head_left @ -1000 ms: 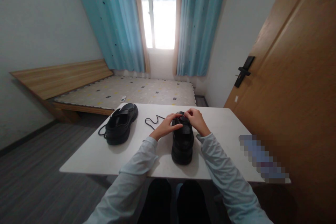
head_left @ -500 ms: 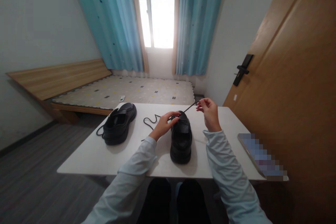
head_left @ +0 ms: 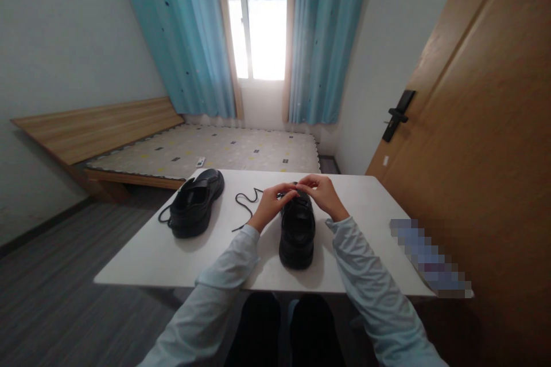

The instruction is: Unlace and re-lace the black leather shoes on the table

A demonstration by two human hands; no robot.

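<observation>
A black shoe (head_left: 297, 235) stands on the white table (head_left: 142, 258) with its heel toward me. Over its front part, my left hand (head_left: 274, 202) and my right hand (head_left: 323, 194) meet at the fingertips. Both hands are closed in a pinch at the shoe's laces; what lies between the fingertips is too small to make out. A thin black lace (head_left: 244, 199) trails over the table to the left of this shoe. Further left a second black shoe (head_left: 196, 206) rests on the table, with a loop of lace beside it.
At the table's right edge lies a flat, pixelated object (head_left: 430, 258). Behind the table is a bed (head_left: 232, 146) with a small white item (head_left: 200, 161) on it. A wooden door (head_left: 482, 143) with a black handle stands at the right.
My right hand has moved left and slightly down to the shoe's front, beside my left hand. The lace stretched up to it is no longer visible. My left hand has barely moved.
</observation>
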